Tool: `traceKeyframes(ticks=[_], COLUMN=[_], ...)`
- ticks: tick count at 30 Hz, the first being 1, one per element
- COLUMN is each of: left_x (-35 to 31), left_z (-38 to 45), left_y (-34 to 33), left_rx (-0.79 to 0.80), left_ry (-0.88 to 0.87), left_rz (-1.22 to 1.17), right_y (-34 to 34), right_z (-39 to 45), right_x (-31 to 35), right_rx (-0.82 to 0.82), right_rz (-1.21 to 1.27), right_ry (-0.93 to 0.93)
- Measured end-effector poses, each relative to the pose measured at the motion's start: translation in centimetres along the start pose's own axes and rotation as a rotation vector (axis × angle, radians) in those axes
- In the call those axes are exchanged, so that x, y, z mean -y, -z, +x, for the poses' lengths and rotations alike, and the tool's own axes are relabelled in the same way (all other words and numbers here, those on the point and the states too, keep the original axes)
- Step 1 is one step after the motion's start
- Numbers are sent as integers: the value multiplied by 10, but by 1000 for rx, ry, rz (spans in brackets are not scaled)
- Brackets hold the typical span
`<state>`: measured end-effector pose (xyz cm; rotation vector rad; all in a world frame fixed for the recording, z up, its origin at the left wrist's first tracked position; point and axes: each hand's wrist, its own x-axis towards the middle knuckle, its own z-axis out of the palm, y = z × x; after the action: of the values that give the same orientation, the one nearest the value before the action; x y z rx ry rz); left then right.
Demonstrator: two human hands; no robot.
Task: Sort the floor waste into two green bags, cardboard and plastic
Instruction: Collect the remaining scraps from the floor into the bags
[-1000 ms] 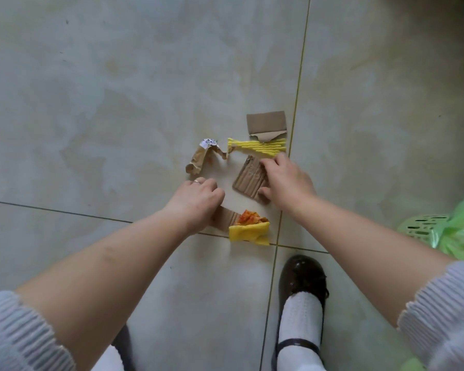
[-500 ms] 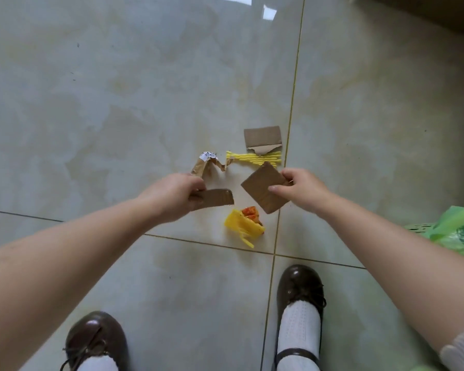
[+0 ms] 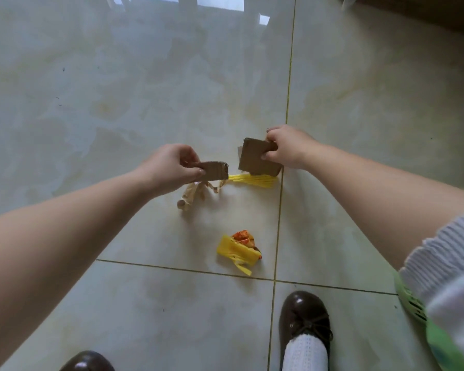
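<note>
Cardboard pieces are lifted above the floor: left hand [image 3: 169, 166] pinches a strip [image 3: 212, 170], right hand [image 3: 285, 148] pinches a square [image 3: 256, 160]. Hands are apart. A green bag [image 3: 439, 341] lies at far right, nearer the right hand.

Glossy pale marbled floor tiles [image 3: 118, 103] with thin yellowish grout lines [image 3: 288, 103]; bright window reflection [image 3: 220, 2] on the tiles at top; dark brown strip [image 3: 426, 12] along top-right corner, unclear what.
</note>
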<state>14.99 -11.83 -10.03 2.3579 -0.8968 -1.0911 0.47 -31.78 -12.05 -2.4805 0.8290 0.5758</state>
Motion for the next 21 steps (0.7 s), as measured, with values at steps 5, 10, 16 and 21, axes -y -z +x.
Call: traceKeyframes(ticks=[5,10,16,21], left_x=[-9,-12,-27,-70], left_z=[15,19,-3,-51], left_y=[-4,-1,6,10], left_rx=[-4,-110,-227,-271], left_ry=[18,22,-15,-126], left_rz=[-51,-73,-155,-226], right_y=[-12,-16,-5,24], right_z=[12,4,-45,-110], right_x=[-1,-2,4,22], right_rx=[-2,-75,-264,-375], right_rz=[-61,90,898,1349], right_ry=[-65,-109,-307,-331])
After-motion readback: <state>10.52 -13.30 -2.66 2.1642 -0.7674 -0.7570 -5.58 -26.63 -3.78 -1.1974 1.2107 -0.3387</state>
